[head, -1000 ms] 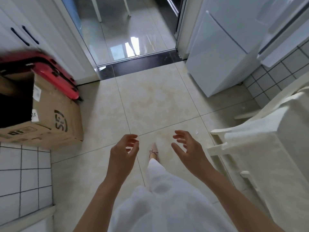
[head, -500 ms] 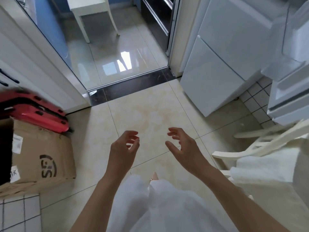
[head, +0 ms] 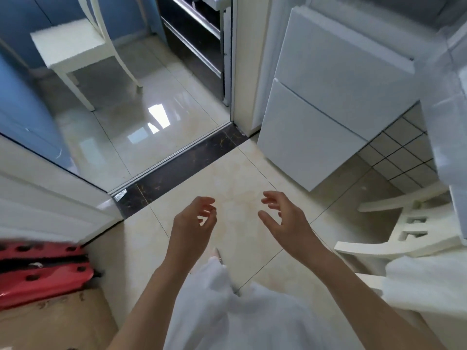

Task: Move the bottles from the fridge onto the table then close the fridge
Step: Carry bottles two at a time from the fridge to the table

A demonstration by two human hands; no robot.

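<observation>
Left hand [head: 193, 223] and right hand [head: 285, 219] hover over the tiled floor [head: 235, 178], fingers loosely curled, holding nothing; the white fridge [head: 326, 102] stands ahead to the right, bottles not in sight

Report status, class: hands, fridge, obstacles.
Left hand and right hand empty, loosely curled. Fridge ahead right; no bottles visible. White chair beside the path.
</observation>
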